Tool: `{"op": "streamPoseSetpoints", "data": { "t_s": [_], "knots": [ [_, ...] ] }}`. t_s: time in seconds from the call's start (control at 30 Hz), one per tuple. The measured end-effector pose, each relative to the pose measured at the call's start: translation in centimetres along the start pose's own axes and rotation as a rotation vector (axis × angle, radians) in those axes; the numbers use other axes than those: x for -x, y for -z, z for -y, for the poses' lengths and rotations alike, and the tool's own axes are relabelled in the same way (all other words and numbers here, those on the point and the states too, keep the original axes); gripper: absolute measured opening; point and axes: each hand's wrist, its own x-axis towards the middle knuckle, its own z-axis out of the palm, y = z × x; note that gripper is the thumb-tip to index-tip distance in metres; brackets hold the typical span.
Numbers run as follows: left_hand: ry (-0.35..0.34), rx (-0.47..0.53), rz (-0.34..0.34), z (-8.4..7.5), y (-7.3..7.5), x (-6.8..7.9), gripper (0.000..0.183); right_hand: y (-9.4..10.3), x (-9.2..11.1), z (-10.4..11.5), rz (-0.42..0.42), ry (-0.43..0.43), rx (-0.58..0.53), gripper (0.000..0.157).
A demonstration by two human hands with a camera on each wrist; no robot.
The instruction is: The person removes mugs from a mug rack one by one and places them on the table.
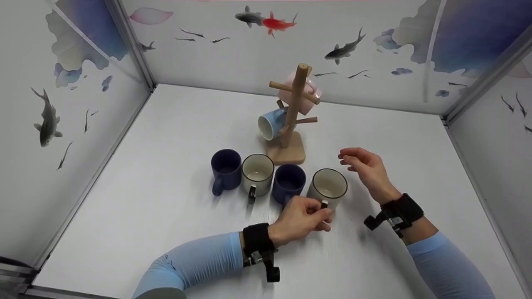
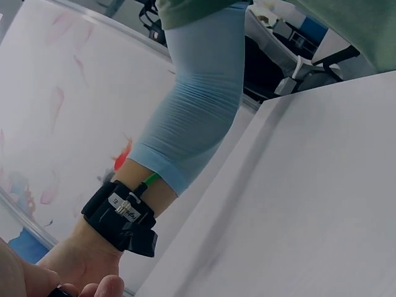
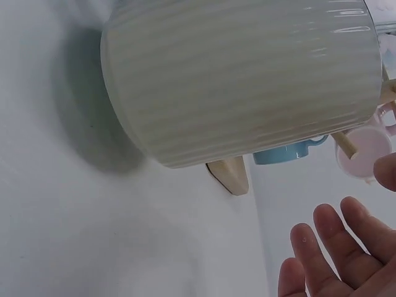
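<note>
**In front of the rack (image 1: 296, 99), pinching the end mug (image 1: 329, 187) by its handle (image 1: 324, 204)**

Off the rack's near right, grips that handle between the thumb and fingers of the left hand (image 1: 301, 218), most likely because it points away from the rack and offers the easiest hold. Farther right of the rack, holds the right hand (image 1: 368, 172) just beside the end mug but apart from it, fingers loosely spread and touching nothing, perhaps to leave the mug some room. Cannot tell whether the mug's base clears the table (image 1: 166, 166).

Leftward along the rack's near side, in a row and upright: navy mug (image 1: 226, 166), cream mug (image 1: 257, 174), second navy mug (image 1: 289, 178). Set with handles away from the rack too, probably for ready gripping (a neat habit, by the look of it). Low on the rack's left, hung sideways: blue mug (image 1: 271, 124). Higher, behind the post: pink mug (image 1: 306, 107), both apparently hung clear of the table.
</note>
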Motion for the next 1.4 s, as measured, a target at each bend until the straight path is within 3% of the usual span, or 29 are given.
{"op": "streamPoseSetpoints", "data": {
  "t_s": [0.47, 1.07, 1.4],
  "knots": [
    [-0.038, -0.056, -0.043, 0.7, -0.4, 0.1, 0.025, 0.4, 0.0, -0.4, -0.029, -0.014, 0.025, 0.034],
    [-0.020, -0.125, -0.081, 1.5, -0.9, 1.0, 0.018, 0.5, 0.2, -0.8, -0.031, -0.030, 0.025, 0.039],
    [-0.043, -0.096, -0.102, 1.9, -1.0, 1.2, 0.019, 0.4, 0.2, -1.0, -0.028, -0.031, 0.020, 0.038]
  ]
}}
